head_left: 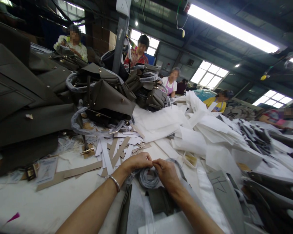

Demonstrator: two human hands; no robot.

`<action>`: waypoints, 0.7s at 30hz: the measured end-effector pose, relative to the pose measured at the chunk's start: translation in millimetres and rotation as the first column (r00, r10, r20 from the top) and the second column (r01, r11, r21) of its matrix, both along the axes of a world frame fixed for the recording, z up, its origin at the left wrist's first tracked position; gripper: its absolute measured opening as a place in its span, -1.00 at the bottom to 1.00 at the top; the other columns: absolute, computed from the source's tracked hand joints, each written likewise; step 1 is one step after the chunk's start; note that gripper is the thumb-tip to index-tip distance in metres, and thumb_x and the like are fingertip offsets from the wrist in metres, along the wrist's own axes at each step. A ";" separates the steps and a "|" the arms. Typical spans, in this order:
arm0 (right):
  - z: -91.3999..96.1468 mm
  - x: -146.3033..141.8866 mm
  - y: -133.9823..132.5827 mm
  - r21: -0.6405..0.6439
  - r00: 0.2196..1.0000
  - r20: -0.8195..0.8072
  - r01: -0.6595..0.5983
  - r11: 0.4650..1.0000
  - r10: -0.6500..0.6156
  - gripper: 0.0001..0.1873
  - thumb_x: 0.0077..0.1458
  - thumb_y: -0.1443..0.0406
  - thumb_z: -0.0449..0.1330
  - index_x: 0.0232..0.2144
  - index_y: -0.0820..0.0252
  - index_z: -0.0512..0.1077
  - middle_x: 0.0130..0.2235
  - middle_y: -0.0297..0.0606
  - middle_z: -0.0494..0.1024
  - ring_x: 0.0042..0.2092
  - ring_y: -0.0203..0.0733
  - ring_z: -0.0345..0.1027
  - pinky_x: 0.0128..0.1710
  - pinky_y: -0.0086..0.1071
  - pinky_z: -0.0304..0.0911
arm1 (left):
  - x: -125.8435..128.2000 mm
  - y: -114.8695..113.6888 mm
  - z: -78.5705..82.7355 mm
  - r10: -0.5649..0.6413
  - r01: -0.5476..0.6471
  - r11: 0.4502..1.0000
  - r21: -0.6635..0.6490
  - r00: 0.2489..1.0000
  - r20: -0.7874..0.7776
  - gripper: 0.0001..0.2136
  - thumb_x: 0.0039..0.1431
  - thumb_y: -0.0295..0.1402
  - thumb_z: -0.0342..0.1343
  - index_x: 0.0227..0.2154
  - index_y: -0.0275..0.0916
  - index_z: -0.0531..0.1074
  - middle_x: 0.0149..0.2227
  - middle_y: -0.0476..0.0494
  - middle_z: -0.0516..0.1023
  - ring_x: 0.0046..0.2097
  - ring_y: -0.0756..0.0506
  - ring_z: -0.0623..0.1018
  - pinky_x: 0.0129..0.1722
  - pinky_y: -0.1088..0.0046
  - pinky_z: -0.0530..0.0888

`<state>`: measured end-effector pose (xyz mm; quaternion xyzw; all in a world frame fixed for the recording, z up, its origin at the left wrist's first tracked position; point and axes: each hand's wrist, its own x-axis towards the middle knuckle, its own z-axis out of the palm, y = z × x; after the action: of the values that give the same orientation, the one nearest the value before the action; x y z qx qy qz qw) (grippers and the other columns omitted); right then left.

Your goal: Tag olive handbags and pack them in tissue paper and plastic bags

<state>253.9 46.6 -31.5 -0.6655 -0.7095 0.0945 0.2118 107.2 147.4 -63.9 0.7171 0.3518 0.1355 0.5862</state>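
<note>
My left hand [140, 161], a metal bangle on its wrist, is closed in a pinch at the middle of the head view. Fingertip to fingertip with it, my right hand [164, 172] is also pinched. Whatever lies between the fingers is too small to make out. Just below them sits a looped strap wrapped in clear plastic [148, 178], partly hidden by my hands. Under that lies a dark olive leather-like piece [160, 200], with white sheet material [136, 208] beside it.
Dark olive handbags [109, 100] are heaped at the left, with plastic-wrapped handles. Card strips [107, 156] lie scattered near my left hand. White sheets [195, 130] pile up at the right, beside a grey marked panel [224, 191]. Several people work beyond the table.
</note>
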 end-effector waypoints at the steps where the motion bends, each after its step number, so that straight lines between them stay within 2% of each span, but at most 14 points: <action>1: 0.5 -2.1 -3.4 -0.006 1.000 -0.005 -0.010 1.000 0.010 -0.72 0.24 0.38 0.06 -0.24 0.11 0.59 -0.25 -0.19 0.67 -0.22 -0.15 0.53 -0.17 -0.36 0.32 | 0.0 0.2 -1.1 0.006 -0.006 1.000 -0.023 1.000 0.021 -0.76 -0.23 -0.31 0.17 -0.41 -0.28 0.48 -0.52 0.03 0.43 -0.42 -0.04 0.40 -0.46 0.49 0.26; 3: 1.7 -6.7 -11.9 -0.017 0.999 0.031 -0.028 0.999 0.028 -0.70 0.24 0.39 0.05 -0.14 0.13 0.57 -0.10 -0.15 0.64 -0.06 -0.08 0.50 0.03 -0.23 0.28 | -1.3 0.3 -1.7 0.011 -0.006 0.997 -0.075 0.997 0.074 -0.77 -0.24 -0.31 0.17 -0.43 -0.29 0.47 -0.51 0.02 0.45 -0.42 -0.04 0.41 -0.44 0.48 0.29; 4: 2.0 -9.2 -16.8 -0.021 0.997 0.068 -0.024 1.000 0.025 -0.69 0.24 0.38 0.07 -0.06 0.14 0.55 0.00 -0.13 0.60 0.05 -0.03 0.44 0.15 -0.14 0.20 | -2.4 0.2 -1.3 0.009 0.002 0.995 -0.103 0.994 0.105 -0.76 -0.23 -0.30 0.17 -0.43 -0.29 0.47 -0.49 0.01 0.47 -0.41 -0.04 0.42 -0.42 0.47 0.31; 6: 2.0 -14.7 -27.0 -0.030 0.989 0.150 0.009 1.000 -0.004 -0.61 0.23 0.34 0.12 0.10 0.15 0.45 0.18 -0.11 0.46 0.25 0.08 0.23 0.29 0.04 -0.02 | -5.1 -0.6 0.3 0.001 0.025 0.988 -0.154 0.986 0.165 -0.75 -0.19 -0.27 0.15 -0.41 -0.29 0.46 -0.46 -0.03 0.50 -0.40 -0.05 0.44 -0.39 0.45 0.36; 8: 1.9 -20.5 -35.2 -0.046 0.978 0.202 0.056 0.997 -0.046 -0.51 0.23 0.29 0.14 0.20 0.15 0.34 0.28 -0.13 0.32 0.34 0.14 0.04 0.33 0.14 -0.17 | -7.1 -1.7 1.9 -0.001 0.041 0.981 -0.190 0.978 0.208 -0.73 -0.17 -0.25 0.14 -0.38 -0.30 0.45 -0.43 -0.05 0.52 -0.38 -0.06 0.46 -0.36 0.42 0.39; 12: 6.6 -30.9 -38.9 -0.095 0.977 0.187 0.119 0.988 -0.100 -0.46 0.26 0.17 0.12 0.24 0.15 0.29 0.34 -0.16 0.20 0.39 0.19 -0.12 0.34 0.21 -0.28 | -5.8 -1.9 1.1 0.023 0.024 0.979 -0.201 0.973 0.230 -0.68 -0.23 -0.24 0.20 -0.36 -0.30 0.42 -0.43 -0.05 0.51 -0.37 -0.07 0.47 -0.33 0.41 0.39; 18: 13.8 -37.7 -32.5 -0.161 0.986 0.038 0.165 0.973 -0.161 -0.47 0.29 0.11 0.03 0.23 0.15 0.31 0.32 -0.09 0.22 0.40 0.18 -0.14 0.33 0.23 -0.28 | -0.7 2.4 -4.0 0.085 -0.056 0.989 -0.138 0.974 0.210 -0.68 -0.27 -0.22 0.21 -0.40 -0.30 0.44 -0.43 0.00 0.47 -0.32 -0.06 0.44 -0.27 0.43 0.36; 21: 10.6 -42.2 -33.7 -0.159 0.983 0.024 0.186 0.970 -0.185 -0.43 0.30 0.11 0.01 0.26 0.27 0.27 0.33 -0.01 0.20 0.40 0.17 -0.17 0.34 0.19 -0.31 | -0.6 1.2 -1.6 0.094 -0.068 0.990 -0.125 0.971 0.221 -0.69 -0.29 -0.22 0.22 -0.44 -0.29 0.43 -0.44 0.02 0.45 -0.33 -0.05 0.42 -0.29 0.45 0.34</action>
<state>211.7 12.9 -20.9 -0.7442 -0.6352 0.1283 0.1621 106.5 148.6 -65.5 0.6467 0.3191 0.2195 0.6571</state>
